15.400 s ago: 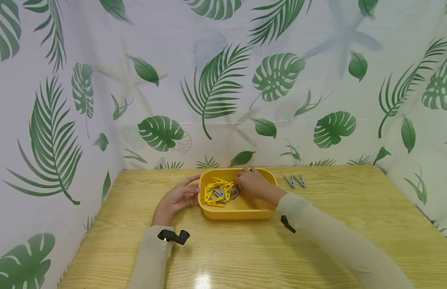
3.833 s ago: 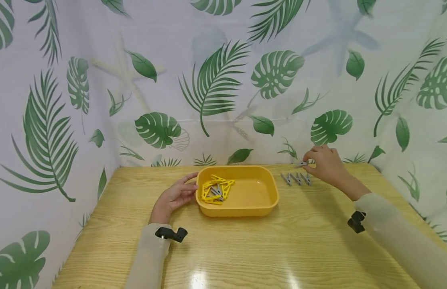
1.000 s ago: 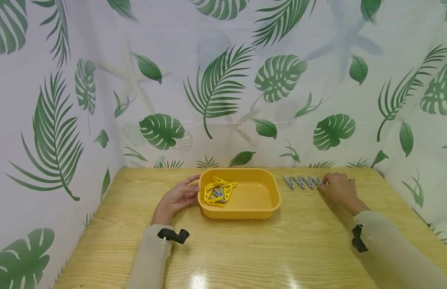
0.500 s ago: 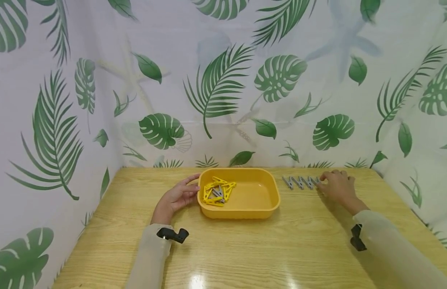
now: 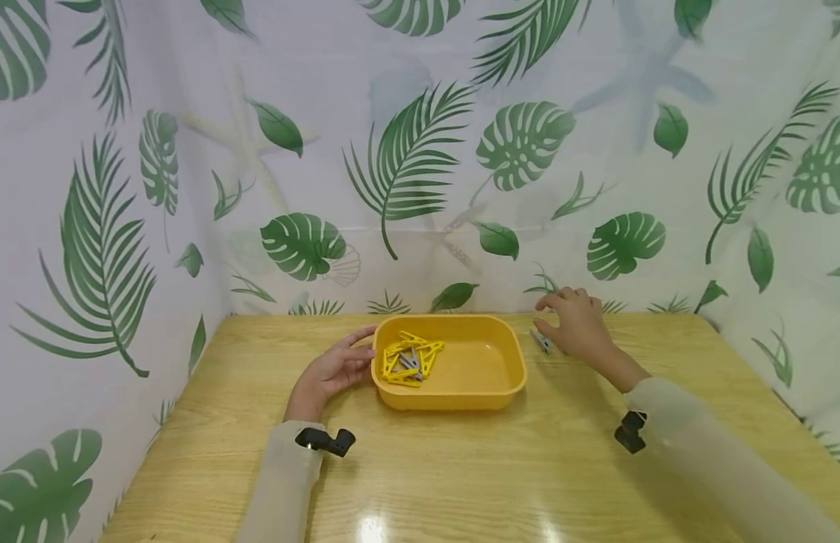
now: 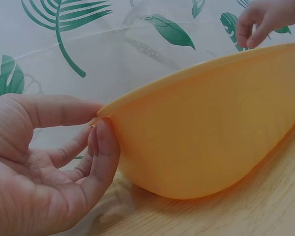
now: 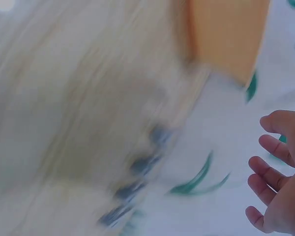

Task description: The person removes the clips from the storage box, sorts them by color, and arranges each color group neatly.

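Observation:
A yellow plastic basin (image 5: 454, 402) stands on the table, with yellow clothespins (image 5: 430, 358) and grey clothespins (image 5: 411, 360) heaped in its left end. At its left side my left hand (image 5: 335, 371) pinches the lip of the rim between thumb and fingertips, as the left wrist view shows. My right hand (image 5: 577, 328) hovers right of the basin with fingers spread and nothing in them. Below it lies a row of several grey clothespins (image 7: 144, 163), blurred in the right wrist view. In the head view the hand hides all of that row but its leftmost clothespin (image 5: 540, 341).
The wooden table (image 5: 433, 467) runs back to a white curtain (image 5: 420, 279) with green leaf prints, which also closes off both sides. The basin stands near the table's back edge.
My right hand has left the right end of the row, where a grey clothespin was added, and moved left above the row with fingers spread. The left hand stays at the basin.

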Demonstrator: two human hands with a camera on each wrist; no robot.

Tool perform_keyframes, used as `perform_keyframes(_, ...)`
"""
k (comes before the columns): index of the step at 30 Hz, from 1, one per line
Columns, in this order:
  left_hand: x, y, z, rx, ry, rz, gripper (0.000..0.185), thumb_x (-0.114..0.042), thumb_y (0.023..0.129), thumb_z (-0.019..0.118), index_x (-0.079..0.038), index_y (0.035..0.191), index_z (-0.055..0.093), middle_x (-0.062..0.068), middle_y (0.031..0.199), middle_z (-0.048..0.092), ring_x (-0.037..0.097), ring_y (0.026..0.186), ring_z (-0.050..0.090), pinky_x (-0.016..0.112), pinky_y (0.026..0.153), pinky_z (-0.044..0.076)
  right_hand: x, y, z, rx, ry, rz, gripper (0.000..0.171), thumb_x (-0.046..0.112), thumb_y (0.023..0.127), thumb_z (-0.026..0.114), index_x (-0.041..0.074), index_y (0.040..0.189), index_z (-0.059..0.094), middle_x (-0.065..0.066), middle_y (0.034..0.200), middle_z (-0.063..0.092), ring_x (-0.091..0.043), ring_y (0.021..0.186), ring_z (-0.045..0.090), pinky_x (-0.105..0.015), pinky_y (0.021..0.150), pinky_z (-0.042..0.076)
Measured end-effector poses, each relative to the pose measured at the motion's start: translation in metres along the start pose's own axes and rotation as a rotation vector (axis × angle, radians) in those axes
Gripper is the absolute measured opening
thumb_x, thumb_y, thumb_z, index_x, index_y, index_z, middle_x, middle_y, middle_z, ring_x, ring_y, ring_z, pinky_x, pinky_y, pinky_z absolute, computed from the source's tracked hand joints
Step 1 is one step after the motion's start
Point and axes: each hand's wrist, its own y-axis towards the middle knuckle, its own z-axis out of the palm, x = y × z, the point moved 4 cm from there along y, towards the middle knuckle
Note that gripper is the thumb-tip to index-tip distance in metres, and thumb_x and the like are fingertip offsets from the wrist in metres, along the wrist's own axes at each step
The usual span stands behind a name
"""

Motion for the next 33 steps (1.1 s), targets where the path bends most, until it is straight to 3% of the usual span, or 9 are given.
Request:
perform_keyframes(7,0.0,0.001,0.001,0.004,0.002,0.0,0.064,0.007,0.1,0.05,-0.008,0.159,0.029,0.01,0.132,0.055,0.012,0.095,0.065,0.024,0.077,0.056,0.062,0.011,0.012,0.005,0.082,-0.137,0.017,0.016,0.091,0.076,0.008,0.105,0.072,-0.016,0.109,0.065,-0.04,0.106,0.053,-0.059,0.089,0.038)
perform_keyframes(16,0.002,0.003,0.0,-0.009,-0.002,0.0,0.063,0.008,0.101,0.05,-0.009,0.158,0.031,0.011,0.134,0.054,0.012,0.097,0.065,0.024,0.079,0.056,0.116,0.016,0.037,0.041,0.136,-0.26,0.019,0.018,0.088,0.08,0.011,0.104,0.072,-0.01,0.108,0.065,-0.032,0.101,0.053,-0.053,0.086,0.04)
perform_keyframes(25,0.004,0.004,0.0,-0.003,-0.011,0.002,0.062,0.008,0.101,0.047,-0.009,0.159,0.029,0.013,0.139,0.051,0.012,0.097,0.066,0.024,0.078,0.056,0.144,0.014,0.063,0.19,0.122,-0.298,0.022,0.022,0.089,0.079,0.012,0.108,0.074,-0.01,0.108,0.068,-0.029,0.106,0.055,-0.052,0.092,0.043)
perform_keyframes(33,0.0,0.002,0.001,0.012,-0.035,0.01,0.063,0.01,0.101,0.046,-0.008,0.159,0.029,0.009,0.128,0.057,0.011,0.093,0.066,0.024,0.075,0.056,0.154,0.015,0.08,0.325,0.144,-0.276,0.02,0.022,0.09,0.078,0.012,0.107,0.074,-0.01,0.113,0.066,-0.028,0.107,0.051,-0.049,0.093,0.039)
